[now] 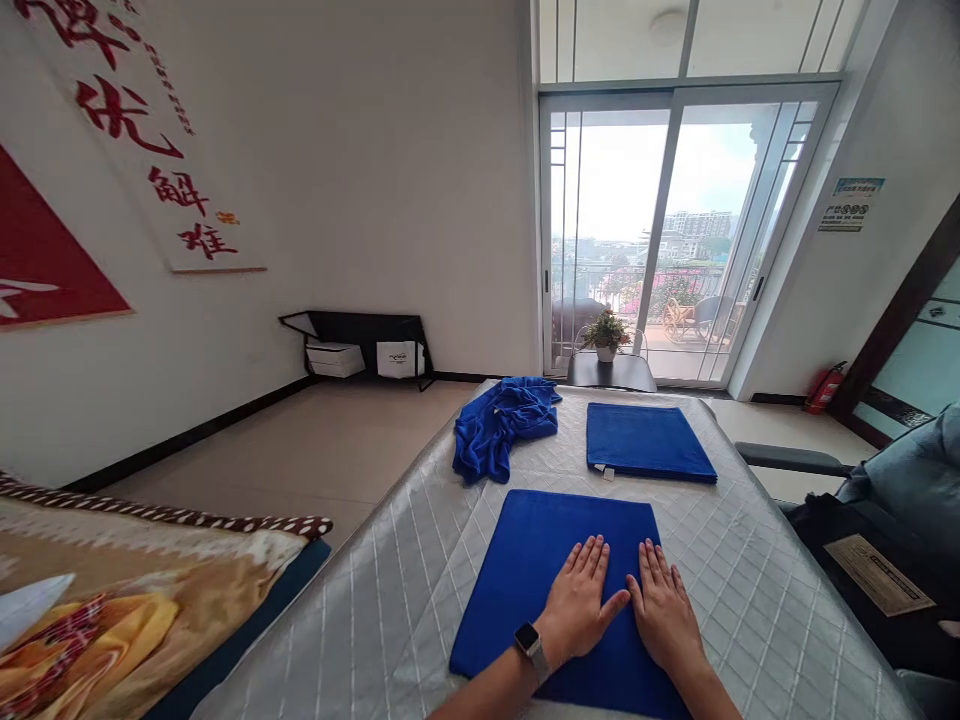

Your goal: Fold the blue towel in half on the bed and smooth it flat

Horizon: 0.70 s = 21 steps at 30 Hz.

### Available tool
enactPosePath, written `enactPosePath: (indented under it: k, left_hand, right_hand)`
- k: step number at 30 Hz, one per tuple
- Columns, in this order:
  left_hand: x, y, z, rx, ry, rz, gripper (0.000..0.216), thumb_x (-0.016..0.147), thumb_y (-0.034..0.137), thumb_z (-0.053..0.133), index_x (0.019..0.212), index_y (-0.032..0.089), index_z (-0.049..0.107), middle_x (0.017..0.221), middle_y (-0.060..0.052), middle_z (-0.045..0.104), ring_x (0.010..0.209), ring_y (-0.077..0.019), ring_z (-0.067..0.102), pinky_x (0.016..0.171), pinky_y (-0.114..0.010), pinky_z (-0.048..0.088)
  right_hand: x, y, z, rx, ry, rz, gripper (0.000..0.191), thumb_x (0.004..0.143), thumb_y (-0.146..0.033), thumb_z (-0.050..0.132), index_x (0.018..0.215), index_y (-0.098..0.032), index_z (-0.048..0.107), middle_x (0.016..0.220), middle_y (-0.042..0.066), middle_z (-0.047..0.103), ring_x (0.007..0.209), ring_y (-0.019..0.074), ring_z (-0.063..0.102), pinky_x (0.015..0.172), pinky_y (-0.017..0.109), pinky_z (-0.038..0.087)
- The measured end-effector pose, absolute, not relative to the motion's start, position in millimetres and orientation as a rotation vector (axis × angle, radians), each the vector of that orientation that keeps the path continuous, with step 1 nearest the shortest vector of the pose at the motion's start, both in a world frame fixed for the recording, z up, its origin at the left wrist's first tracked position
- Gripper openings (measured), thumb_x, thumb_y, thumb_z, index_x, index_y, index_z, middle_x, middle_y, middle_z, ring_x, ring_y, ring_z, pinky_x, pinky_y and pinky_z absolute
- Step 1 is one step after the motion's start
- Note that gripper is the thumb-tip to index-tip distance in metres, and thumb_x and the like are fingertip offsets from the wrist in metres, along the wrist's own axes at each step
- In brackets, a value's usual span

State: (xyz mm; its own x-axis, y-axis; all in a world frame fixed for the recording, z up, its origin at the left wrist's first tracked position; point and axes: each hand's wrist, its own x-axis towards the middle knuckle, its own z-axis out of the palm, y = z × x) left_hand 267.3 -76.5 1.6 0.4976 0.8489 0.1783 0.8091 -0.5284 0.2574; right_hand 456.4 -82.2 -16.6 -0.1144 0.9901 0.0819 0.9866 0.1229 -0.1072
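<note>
A blue folded towel lies flat on the bed's pale quilted cover, right in front of me. My left hand rests flat on it, fingers stretched out, with a watch on that wrist. Close beside it, my right hand lies flat along the towel's right edge, fingers extended. Neither hand grips anything. Farther back on the cover is a second folded blue towel with a white tag. To its left sits a crumpled blue towel.
A chair bearing a potted plant stands beyond the far edge. At right is a dark armchair with a black item on it. Another bed with a patterned blanket is at left. A fire extinguisher stands by the wall.
</note>
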Motion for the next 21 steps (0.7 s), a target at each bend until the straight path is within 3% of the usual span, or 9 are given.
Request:
enactPosePath:
  k: [10, 21]
  left_hand:
    - [125.1, -79.4, -34.4, 2.419, 2.055, 0.44, 0.078, 0.102, 0.064, 0.026, 0.159, 0.012, 0.026, 0.165, -0.015, 0.03, 0.152, -0.0268, 0.028, 0.123, -0.048, 0.03]
    - [115.5, -78.7, -54.4, 2.446, 2.088, 0.573, 0.078, 0.101, 0.064, 0.029, 0.161, 0.016, 0.015, 0.163, -0.016, 0.034, 0.149, -0.0288, 0.035, 0.122, -0.048, 0.032]
  right_hand:
    - [453.8, -83.9, -11.6, -2.016, -2.187, 0.096, 0.068, 0.101, -0.043, 0.018, 0.159, -0.009, 0.025, 0.168, 0.009, 0.019, 0.156, 0.0215, 0.011, 0.126, 0.045, 0.012]
    - [458.9, -71.5, 7.7, -2.049, -2.236, 0.113, 0.068, 0.101, -0.045, 0.019, 0.16, -0.011, 0.025, 0.168, 0.008, 0.018, 0.156, 0.0216, 0.01, 0.126, 0.046, 0.011]
